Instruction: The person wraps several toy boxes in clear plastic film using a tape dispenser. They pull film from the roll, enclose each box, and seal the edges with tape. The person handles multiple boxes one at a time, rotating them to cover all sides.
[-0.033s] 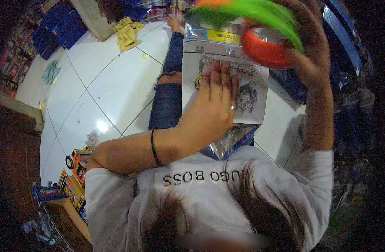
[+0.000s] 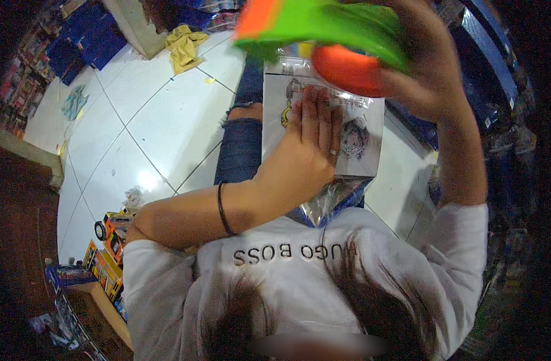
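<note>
the left hand [image 2: 311,144] lies flat and open, fingers together, on a clear plastic packet [image 2: 360,120] with a white picture card inside. the packet rests on the person's lap, right under that palm, and its crinkly shiny end sticks out just below the wrist. a thin black band [image 2: 222,207] goes round the left forearm.

the packet looks light, thin and bendy. the plastic is probably slippery, so a flat press keeps it from sliding, and pinching an edge would be the easy way to lift it.

up above the left hand, the right hand [image 2: 435,72] is closed around a green and orange toy [image 2: 323,24]. the fingers wrap its right end, near a round orange-red part. the toy is blurred, so its exact shape is hard to tell. it looks like hard, light plastic that will not squash, and it is held well above the packet, not touching it.

past the left hand, blue jeans [image 2: 239,150] with a torn knee stretch out over the white tiled floor [image 2: 143,120]. far out to the left of both hands sit a yellow toy truck [image 2: 113,231], and further off a yellow cloth [image 2: 184,45] lies on the floor.
</note>
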Tool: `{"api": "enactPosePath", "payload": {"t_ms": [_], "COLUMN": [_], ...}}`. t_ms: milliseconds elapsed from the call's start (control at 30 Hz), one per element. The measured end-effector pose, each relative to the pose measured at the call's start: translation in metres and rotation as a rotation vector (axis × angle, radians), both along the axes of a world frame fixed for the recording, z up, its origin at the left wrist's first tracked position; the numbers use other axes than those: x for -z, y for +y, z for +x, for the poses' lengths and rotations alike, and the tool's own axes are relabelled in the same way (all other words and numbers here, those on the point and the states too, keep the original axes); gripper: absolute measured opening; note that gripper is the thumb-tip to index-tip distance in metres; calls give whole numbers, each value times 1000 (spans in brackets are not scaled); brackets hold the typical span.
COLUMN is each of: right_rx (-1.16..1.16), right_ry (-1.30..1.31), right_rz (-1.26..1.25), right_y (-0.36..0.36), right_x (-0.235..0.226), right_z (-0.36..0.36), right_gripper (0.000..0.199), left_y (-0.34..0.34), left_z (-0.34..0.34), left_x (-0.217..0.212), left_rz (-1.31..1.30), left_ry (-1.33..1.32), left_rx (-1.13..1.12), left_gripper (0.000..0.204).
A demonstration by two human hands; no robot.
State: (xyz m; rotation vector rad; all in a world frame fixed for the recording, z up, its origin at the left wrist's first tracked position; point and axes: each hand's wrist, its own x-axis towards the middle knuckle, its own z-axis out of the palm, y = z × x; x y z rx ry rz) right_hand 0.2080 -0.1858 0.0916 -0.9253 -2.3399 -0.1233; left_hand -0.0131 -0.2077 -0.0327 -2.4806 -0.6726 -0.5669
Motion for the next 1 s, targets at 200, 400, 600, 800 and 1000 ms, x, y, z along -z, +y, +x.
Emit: {"api": "enactPosePath", "payload": {"t_ms": [200,400,600,800,1000], "right_rx": [-144,-124,174,506,451], "right_ry": [-860,-985,-675,-530,-554], "right_rz": [-313,-355,24,82,-61], "right_y": [38,27,-58,-129,-93], "right_x": [-49,-70,-47,14,43], "right_z": [-161,-160,-2,77,67], "right_gripper": [54,53,62,65,64], "left_y": [7,1,2,3,5], "left_z": [10,-2,-15,-18,-25], "left_x": [20,19,11,1,8], "left_rz": [-2,-75,-52,-27,3], "left_ry": [-146,-103,-72,-77,20], "left_rx": [-12,7,45,45,59], "left_gripper": [52,53,52,52,52]}}
